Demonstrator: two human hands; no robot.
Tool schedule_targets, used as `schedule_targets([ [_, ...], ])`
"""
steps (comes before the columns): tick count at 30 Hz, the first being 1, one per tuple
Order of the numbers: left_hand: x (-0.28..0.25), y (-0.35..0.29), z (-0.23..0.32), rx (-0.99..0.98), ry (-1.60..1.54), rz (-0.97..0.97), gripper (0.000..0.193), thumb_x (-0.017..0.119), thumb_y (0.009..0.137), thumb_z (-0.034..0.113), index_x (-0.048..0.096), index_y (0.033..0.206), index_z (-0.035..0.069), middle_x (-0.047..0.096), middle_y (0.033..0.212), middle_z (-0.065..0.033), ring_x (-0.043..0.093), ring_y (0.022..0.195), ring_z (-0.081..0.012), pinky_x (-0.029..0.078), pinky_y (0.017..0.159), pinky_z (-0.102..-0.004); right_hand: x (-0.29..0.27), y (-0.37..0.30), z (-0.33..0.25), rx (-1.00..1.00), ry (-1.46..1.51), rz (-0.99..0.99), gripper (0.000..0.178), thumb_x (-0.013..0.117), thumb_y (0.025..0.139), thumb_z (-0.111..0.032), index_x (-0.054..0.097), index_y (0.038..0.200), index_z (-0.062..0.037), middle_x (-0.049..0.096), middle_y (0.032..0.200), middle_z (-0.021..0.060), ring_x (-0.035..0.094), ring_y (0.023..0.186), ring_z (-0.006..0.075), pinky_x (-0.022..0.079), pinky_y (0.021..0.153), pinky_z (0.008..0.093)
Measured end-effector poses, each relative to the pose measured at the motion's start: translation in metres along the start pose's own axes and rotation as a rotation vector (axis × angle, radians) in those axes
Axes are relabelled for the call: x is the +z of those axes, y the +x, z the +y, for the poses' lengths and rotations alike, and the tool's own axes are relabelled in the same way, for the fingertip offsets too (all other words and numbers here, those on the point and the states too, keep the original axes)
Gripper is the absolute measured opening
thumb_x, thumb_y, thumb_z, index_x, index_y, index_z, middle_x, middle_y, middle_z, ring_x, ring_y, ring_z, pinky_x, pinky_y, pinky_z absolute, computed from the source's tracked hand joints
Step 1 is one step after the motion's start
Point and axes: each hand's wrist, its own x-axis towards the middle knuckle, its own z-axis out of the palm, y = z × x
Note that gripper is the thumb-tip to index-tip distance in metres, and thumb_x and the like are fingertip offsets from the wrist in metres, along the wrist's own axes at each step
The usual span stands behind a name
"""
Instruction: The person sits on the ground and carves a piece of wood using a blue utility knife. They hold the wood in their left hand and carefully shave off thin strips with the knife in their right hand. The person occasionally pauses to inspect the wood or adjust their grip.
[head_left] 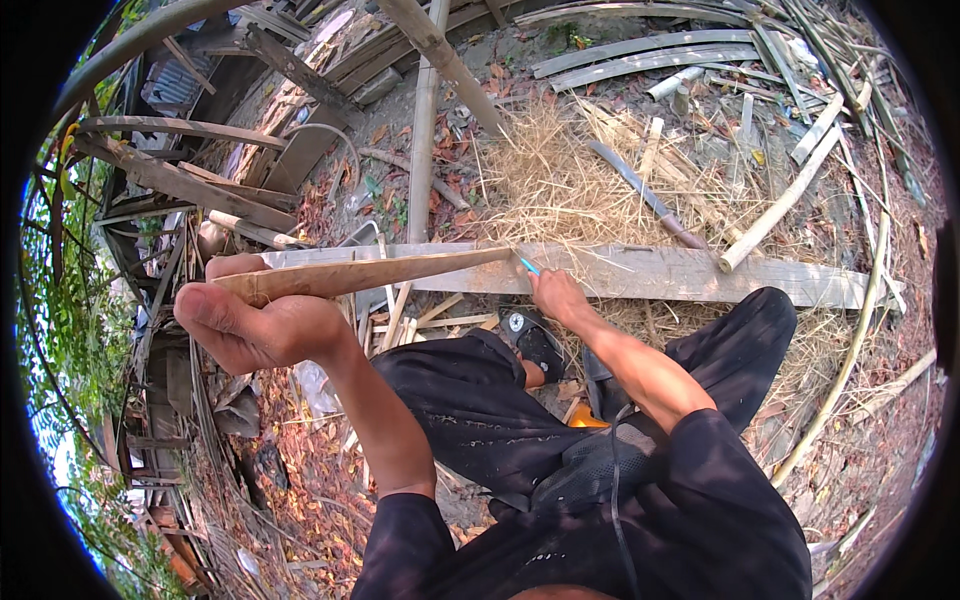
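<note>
My left hand (255, 320) is raised close to the camera and grips the near end of a flat bamboo strip (380, 273). The strip tapers away to a tip that rests on a long weathered plank (700, 275). My right hand (558, 295) reaches forward to that tip and holds a small blue pen-like tool (527, 264) against the plank. I sit low, with my knees in dark trousers (470, 400) on either side of my right arm.
Dry straw (560, 180) is heaped behind the plank, with a long dark blade (645, 195) lying on it. Split bamboo strips and poles (640, 55) are scattered over the dirt. A thick bamboo pole (422, 130) stands upright at centre. Black sandals (535, 340) sit by my feet.
</note>
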Motion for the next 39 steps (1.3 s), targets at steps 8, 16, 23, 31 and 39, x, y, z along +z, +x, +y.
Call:
schedule_targets([
  [8, 0.005, -0.001, 0.008, -0.085, 0.018, 0.021, 0.04, 0.037, 0.101, 0.029, 0.031, 0.068, 0.009, 0.034, 0.05, -0.003, 0.03, 0.046, -0.0093, 0.024, 0.045, -0.0244, 0.023, 0.001, 0.023, 0.143, -0.005, -0.054, 0.05, 0.034, 0.098, -0.037, 0.06, 0.093, 0.0061, 0.06, 0.084, 0.0333, 0.059, 0.087, 0.0475, 0.046, 0.079, 0.0539],
  [16, -0.023, 0.005, -0.011, -0.05, -0.006, -0.002, 0.039, 0.037, 0.101, 0.03, 0.031, 0.069, 0.009, 0.035, 0.05, -0.003, 0.033, 0.047, -0.0099, 0.025, 0.046, -0.0236, -0.121, -0.031, -0.088, -0.058, 0.508, -0.05, 0.039, 0.033, 0.099, -0.031, 0.049, 0.103, 0.0037, 0.057, 0.072, 0.0237, 0.058, 0.074, 0.043, 0.043, 0.067, 0.0454],
  [23, -0.014, -0.002, 0.005, -0.087, -0.035, -0.04, 0.037, 0.037, 0.101, 0.026, 0.033, 0.069, 0.007, 0.037, 0.05, -0.0043, 0.035, 0.048, -0.0103, 0.027, 0.049, -0.0234, -0.219, -0.102, -0.21, -0.522, 0.86, -0.018, 0.023, 0.045, 0.096, -0.019, 0.048, 0.097, 0.0035, 0.052, 0.057, 0.0212, 0.057, 0.055, 0.038, 0.041, 0.05, 0.0432],
  [31, -0.014, -0.002, 0.008, -0.017, -0.053, -0.064, 0.038, 0.037, 0.101, 0.025, 0.033, 0.068, 0.007, 0.037, 0.052, -0.0034, 0.032, 0.047, -0.0092, 0.026, 0.048, -0.0231, -0.149, -0.095, -0.153, -0.415, 0.276, 0.09, 0.021, 0.047, 0.095, -0.015, 0.047, 0.089, 0.0041, 0.05, 0.049, 0.0235, 0.054, 0.046, 0.0407, 0.04, 0.041, 0.0472],
  [39, 0.0, -0.005, 0.015, -0.036, -0.003, -0.043, 0.038, 0.038, 0.101, 0.026, 0.035, 0.068, 0.007, 0.039, 0.053, -0.0027, 0.034, 0.048, -0.0079, 0.025, 0.046, -0.0222, -0.123, -0.094, -0.132, -0.246, 0.452, -0.014, 0.024, 0.045, 0.096, -0.018, 0.047, 0.09, 0.0049, 0.051, 0.052, 0.025, 0.055, 0.05, 0.0422, 0.039, 0.043, 0.0483],
])
